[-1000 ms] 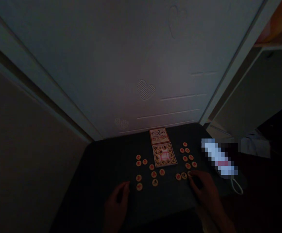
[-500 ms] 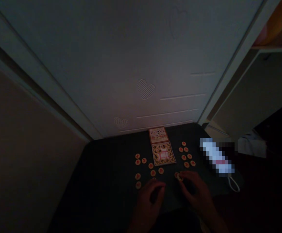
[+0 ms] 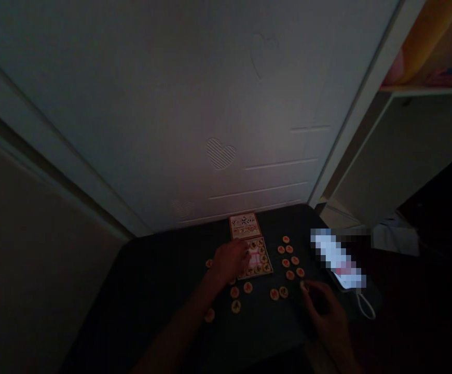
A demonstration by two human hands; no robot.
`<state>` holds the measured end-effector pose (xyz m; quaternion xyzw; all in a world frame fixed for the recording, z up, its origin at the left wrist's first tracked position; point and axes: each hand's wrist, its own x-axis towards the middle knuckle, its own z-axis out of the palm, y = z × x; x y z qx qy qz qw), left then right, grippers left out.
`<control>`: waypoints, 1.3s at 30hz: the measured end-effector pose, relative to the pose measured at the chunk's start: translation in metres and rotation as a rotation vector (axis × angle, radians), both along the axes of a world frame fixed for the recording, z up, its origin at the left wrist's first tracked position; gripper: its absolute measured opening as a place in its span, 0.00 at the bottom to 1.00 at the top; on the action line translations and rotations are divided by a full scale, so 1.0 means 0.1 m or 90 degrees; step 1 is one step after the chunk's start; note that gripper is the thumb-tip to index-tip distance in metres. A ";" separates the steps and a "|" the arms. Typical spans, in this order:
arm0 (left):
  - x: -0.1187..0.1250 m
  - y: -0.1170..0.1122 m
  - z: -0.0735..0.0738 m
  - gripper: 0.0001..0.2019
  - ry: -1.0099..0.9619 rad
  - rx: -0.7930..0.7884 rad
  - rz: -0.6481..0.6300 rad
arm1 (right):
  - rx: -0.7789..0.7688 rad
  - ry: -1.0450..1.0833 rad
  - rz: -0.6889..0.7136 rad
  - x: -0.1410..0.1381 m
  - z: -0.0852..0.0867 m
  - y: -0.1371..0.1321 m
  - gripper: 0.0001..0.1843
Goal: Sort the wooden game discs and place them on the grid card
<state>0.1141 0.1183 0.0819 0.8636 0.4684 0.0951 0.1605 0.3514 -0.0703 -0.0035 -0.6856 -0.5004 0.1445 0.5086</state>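
Note:
The scene is very dim. A small square tray (image 3: 262,257) of round game pieces lies on a dark table (image 3: 163,280), with its printed lid (image 3: 244,225) just behind. My left hand (image 3: 229,259) reaches over the tray's left part with fingers bunched; what they hold is hidden. Loose round pieces lie below it (image 3: 235,306) and to the right of the tray (image 3: 290,262). My right hand (image 3: 323,311) rests near the front right, its curled fingertips closed on one pale piece (image 3: 304,285).
A blurred-out phone (image 3: 338,258) with a white cord (image 3: 366,306) lies at the table's right edge. A white panel with heart shapes (image 3: 220,154) rises behind the table. Shelving (image 3: 405,145) stands to the right.
My left hand has moved from the front of the table up and forward onto the tray. My right hand has drifted slightly right, staying on a piece. The camera view shifted a little.

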 end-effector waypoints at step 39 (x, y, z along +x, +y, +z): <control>0.13 -0.64 0.21 0.16 -0.457 -0.553 -0.076 | 0.134 -0.123 0.234 -0.51 0.56 0.22 0.17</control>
